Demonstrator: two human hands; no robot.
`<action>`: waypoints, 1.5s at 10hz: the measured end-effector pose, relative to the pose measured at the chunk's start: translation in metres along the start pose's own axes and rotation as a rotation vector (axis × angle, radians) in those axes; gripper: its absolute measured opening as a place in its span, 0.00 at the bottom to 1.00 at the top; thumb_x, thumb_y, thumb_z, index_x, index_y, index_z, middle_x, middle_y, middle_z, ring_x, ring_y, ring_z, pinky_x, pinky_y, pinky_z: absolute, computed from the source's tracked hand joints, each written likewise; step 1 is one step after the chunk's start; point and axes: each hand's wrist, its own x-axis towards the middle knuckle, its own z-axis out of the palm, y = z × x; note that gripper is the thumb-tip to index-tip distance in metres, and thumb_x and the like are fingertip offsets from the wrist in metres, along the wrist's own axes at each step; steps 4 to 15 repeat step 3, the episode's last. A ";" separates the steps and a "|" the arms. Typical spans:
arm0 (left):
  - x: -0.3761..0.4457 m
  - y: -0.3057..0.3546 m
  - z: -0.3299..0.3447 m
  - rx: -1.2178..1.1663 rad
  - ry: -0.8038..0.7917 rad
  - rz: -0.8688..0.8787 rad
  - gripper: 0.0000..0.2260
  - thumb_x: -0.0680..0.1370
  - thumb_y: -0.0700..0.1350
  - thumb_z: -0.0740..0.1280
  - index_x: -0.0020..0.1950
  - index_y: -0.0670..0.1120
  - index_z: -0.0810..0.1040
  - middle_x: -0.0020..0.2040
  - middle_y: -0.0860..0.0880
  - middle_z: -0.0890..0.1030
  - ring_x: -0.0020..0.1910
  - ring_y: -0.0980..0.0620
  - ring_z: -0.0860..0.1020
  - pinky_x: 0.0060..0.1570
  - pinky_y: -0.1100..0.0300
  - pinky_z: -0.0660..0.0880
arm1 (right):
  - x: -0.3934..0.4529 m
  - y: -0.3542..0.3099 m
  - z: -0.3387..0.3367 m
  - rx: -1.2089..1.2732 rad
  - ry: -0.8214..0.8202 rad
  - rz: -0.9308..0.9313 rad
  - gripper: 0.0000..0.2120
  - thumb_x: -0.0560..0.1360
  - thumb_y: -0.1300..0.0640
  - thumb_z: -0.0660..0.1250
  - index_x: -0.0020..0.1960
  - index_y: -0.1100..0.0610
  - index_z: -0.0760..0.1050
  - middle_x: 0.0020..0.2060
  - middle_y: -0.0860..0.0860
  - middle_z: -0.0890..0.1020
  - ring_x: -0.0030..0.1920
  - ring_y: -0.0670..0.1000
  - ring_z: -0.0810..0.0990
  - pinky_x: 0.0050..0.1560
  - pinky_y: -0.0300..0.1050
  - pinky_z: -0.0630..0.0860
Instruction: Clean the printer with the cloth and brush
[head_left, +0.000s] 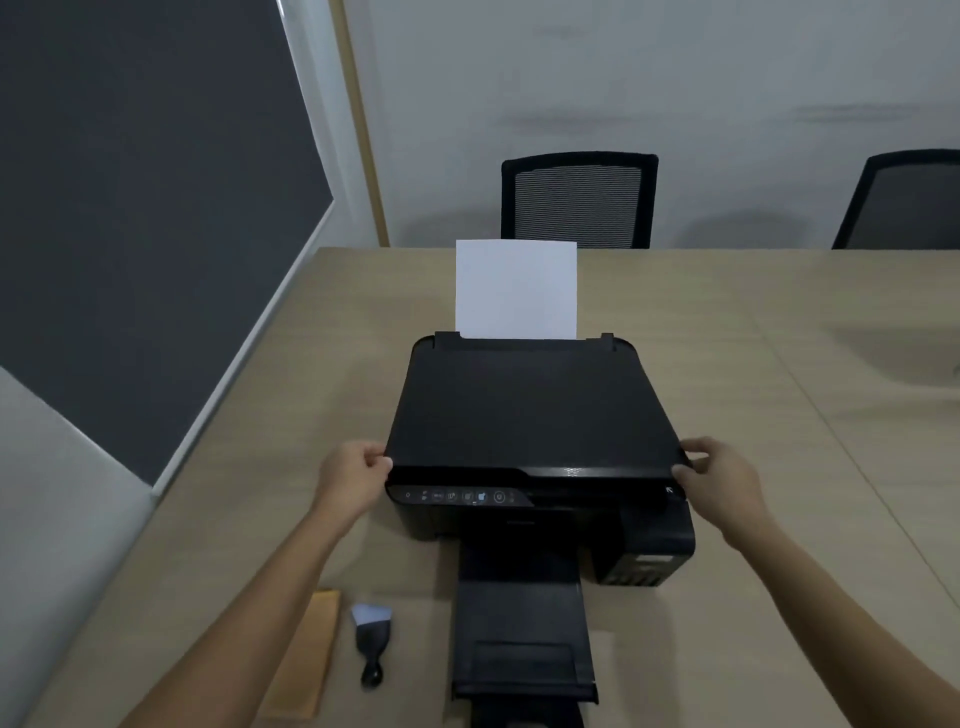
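The black printer (535, 415) sits on the table (779, 364), lid closed, white paper (516, 288) upright in the rear feed. The left hand (353, 478) and right hand (719, 480) pinch the lid's front corners. The brush (371, 644) and cloth (304, 660) lie apart from both.

Head view; looks down over table (727, 322).
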 end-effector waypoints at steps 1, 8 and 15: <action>-0.019 -0.003 0.009 0.339 0.142 0.148 0.13 0.75 0.37 0.63 0.57 0.46 0.80 0.57 0.42 0.79 0.58 0.42 0.76 0.51 0.51 0.75 | -0.017 0.008 0.012 -0.199 0.097 -0.165 0.15 0.75 0.63 0.61 0.59 0.58 0.78 0.48 0.59 0.84 0.54 0.63 0.76 0.49 0.50 0.73; -0.031 -0.028 0.016 0.437 0.198 0.229 0.15 0.76 0.38 0.62 0.57 0.52 0.82 0.67 0.42 0.71 0.67 0.40 0.67 0.59 0.43 0.71 | -0.027 0.020 0.013 -0.506 0.069 -0.184 0.16 0.77 0.60 0.59 0.61 0.50 0.78 0.70 0.57 0.69 0.70 0.63 0.61 0.66 0.57 0.60; -0.031 -0.028 0.016 0.437 0.198 0.229 0.15 0.76 0.38 0.62 0.57 0.52 0.82 0.67 0.42 0.71 0.67 0.40 0.67 0.59 0.43 0.71 | -0.027 0.020 0.013 -0.506 0.069 -0.184 0.16 0.77 0.60 0.59 0.61 0.50 0.78 0.70 0.57 0.69 0.70 0.63 0.61 0.66 0.57 0.60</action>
